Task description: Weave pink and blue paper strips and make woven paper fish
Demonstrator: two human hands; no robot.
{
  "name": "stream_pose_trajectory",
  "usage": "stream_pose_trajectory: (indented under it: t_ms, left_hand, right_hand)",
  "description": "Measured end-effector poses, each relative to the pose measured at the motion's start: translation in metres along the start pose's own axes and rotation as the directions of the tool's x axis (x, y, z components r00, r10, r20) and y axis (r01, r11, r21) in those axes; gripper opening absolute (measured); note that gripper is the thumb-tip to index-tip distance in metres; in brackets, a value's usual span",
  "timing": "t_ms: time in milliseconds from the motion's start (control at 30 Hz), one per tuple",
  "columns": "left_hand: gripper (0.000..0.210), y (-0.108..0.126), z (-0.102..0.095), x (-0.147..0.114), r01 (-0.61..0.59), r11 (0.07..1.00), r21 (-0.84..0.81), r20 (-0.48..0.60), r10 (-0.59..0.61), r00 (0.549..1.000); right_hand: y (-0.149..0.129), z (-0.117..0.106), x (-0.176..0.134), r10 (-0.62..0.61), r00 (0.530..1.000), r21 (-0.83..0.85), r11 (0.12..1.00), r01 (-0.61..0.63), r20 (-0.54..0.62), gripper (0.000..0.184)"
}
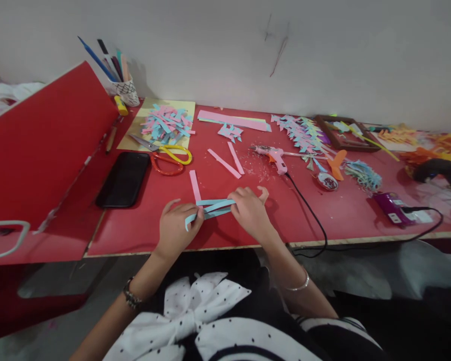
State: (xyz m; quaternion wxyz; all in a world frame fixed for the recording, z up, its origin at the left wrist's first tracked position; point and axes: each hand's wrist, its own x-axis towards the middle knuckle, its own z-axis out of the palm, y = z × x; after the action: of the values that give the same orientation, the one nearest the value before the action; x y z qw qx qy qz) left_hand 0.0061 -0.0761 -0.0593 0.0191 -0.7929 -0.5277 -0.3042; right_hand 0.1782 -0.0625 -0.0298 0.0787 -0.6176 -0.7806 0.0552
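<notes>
Several light blue paper strips (215,204) stretch between my two hands, just above the table's front edge. My left hand (180,224) pinches their left ends, and one strip end curls down past the fingers. At the other side, my right hand (250,210) is closed on the right ends, with the little finger raised. A pink paper strip (194,184) lies right behind the blue ones, partly hidden by them. Two more pink strips (224,164) rest farther back. Scissors with red and yellow handles (173,159) lie beyond my left hand.
A black phone (124,179) lies to the left. Cut paper pieces (167,123) are heaped on a yellow sheet. A pink glue gun (272,156) trails its cable over the front edge. A purple power box (393,208) sits at right; a pen cup (127,92) stands by the wall.
</notes>
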Motion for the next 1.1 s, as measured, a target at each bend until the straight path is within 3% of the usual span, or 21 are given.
stream_pose_trajectory:
  t_ms: [100, 367, 500, 667, 867, 1100]
  left_hand:
    - [0.033, -0.001, 0.0, -0.001, -0.008, 1.0, 0.0, -0.003, 0.008, 1.0]
    - [0.031, -0.002, 0.001, -0.005, -0.068, 0.997, 0.022, 0.035, 0.068, 0.997]
    - [0.034, -0.003, 0.001, -0.006, -0.059, 0.997, 0.045, 0.071, 0.056, 0.996]
    - [0.032, -0.003, 0.0, -0.005, -0.063, 0.997, 0.035, 0.065, 0.06, 0.996]
    - [0.026, 0.003, 0.001, 0.001, -0.033, 0.995, 0.099, 0.041, 0.029, 0.999]
    - [0.021, 0.005, 0.006, 0.003, 0.003, 0.982, 0.187, -0.013, 0.0, 1.0]
  right_hand:
    - [-0.001, -0.005, 0.001, -0.03, 1.0, -0.01, 0.999, 0.03, 0.001, 0.024]
    - [-0.008, -0.013, 0.005, -0.162, 0.971, 0.061, 0.986, 0.154, 0.174, 0.02]
    - [-0.02, -0.008, 0.013, -0.162, 0.969, 0.087, 0.985, 0.148, 0.185, 0.015]
    - [-0.026, -0.011, 0.018, -0.222, 0.963, 0.215, 0.958, 0.187, 0.15, 0.021]
    - [-0.031, -0.02, 0.02, -0.329, 0.931, 0.438, 0.868, 0.232, 0.158, 0.017]
    - [-0.037, -0.029, 0.022, -0.427, 0.888, 0.521, 0.804, 0.287, 0.17, 0.019]
